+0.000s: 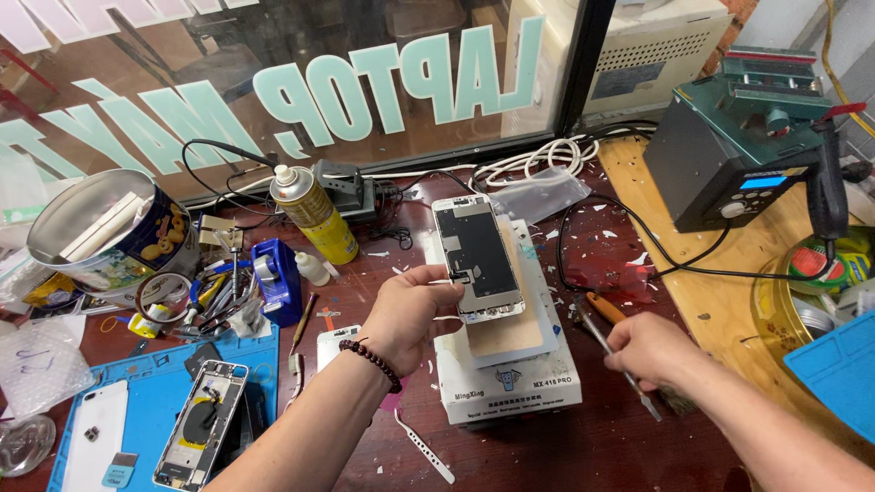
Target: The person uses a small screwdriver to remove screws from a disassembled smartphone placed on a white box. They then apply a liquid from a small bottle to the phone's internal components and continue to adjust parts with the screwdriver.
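A dark red bench (547,456) carries the work, littered with white flakes and backed by a lettered window (301,91). At right a wooden board (720,301) bears a dark green station (729,146) with a lit blue display; a black cable (620,264) runs from it across the bench. At lower left lies a blue mat (155,392) with an opened phone body (202,424) and a white back cover (91,437) on it.

In the middle stands a white box (510,378), topped by a white plate (533,319). The screen (478,257) rests on this plate, inner side up, its dark shield and flex cables exposed, tilted slightly left. The left hand (406,314), a bead bracelet (371,363) on its wrist, pinches the screen's left edge between thumb and fingers. The right hand (652,351) is closed round a slim metal tool (612,351), held just right of the box, its tip pointing toward the screen but apart from it. An orange-handled tool (603,307) lies beside that hand.

Behind the left hand stand a yellow spray can (314,214), a blue tape dispenser (276,278) and a small white bottle (312,267). A round tin (109,232) sits at far left. A white pry strip (424,446) lies below the box.
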### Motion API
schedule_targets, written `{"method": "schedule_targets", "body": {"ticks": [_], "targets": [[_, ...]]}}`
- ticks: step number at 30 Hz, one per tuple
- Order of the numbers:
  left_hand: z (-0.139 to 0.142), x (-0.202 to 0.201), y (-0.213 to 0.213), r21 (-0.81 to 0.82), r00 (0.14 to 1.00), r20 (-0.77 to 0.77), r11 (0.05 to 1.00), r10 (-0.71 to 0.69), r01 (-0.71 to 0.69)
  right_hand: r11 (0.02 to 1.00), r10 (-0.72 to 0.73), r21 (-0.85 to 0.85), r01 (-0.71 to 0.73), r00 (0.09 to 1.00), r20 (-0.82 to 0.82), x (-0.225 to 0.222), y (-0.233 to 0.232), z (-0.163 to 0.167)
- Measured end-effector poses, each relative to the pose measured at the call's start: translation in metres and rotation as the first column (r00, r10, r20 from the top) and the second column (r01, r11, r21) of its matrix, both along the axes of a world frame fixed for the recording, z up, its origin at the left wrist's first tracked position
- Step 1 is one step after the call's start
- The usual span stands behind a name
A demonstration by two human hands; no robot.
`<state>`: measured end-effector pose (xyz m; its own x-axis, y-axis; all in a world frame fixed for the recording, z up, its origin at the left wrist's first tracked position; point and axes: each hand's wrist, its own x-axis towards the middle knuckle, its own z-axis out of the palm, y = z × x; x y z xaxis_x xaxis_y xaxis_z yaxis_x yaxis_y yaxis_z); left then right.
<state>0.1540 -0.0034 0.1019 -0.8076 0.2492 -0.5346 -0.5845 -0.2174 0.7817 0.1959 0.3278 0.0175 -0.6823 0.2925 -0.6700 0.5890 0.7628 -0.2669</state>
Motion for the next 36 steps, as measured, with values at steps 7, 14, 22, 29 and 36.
{"method": "schedule_targets", "body": {"ticks": [7, 14, 22, 29, 36], "targets": [[0.005, 0.003, 0.008, -0.036, 0.999, 0.034, 0.999, 0.015, -0.013, 0.903, 0.289, 0.282, -0.324, 0.944, 0.159, 0.030, -0.033, 0.005], [0.006, 0.002, 0.006, 0.172, 0.998, 0.045, 0.984, 0.040, -0.047, 0.918, 0.266, 0.340, -0.203, 0.952, -0.150, 0.018, -0.032, 0.001], [0.008, 0.001, -0.004, 0.309, 0.998, 0.022, 0.949, 0.064, -0.068, 0.898, 0.341, 0.367, -0.243, 0.911, -0.232, 0.004, -0.020, -0.029], [-0.002, -0.008, 0.006, 0.178, 0.992, -0.024, 0.977, 0.126, -0.120, 0.979, 0.111, 0.205, -0.016, 0.880, -0.462, -0.023, -0.042, 0.054], [-0.007, -0.008, 0.011, -0.139, 0.994, -0.084, 0.987, 0.075, -0.087, 0.782, -0.344, -0.583, -0.221, 0.628, -0.699, -0.036, -0.061, 0.126]]}}
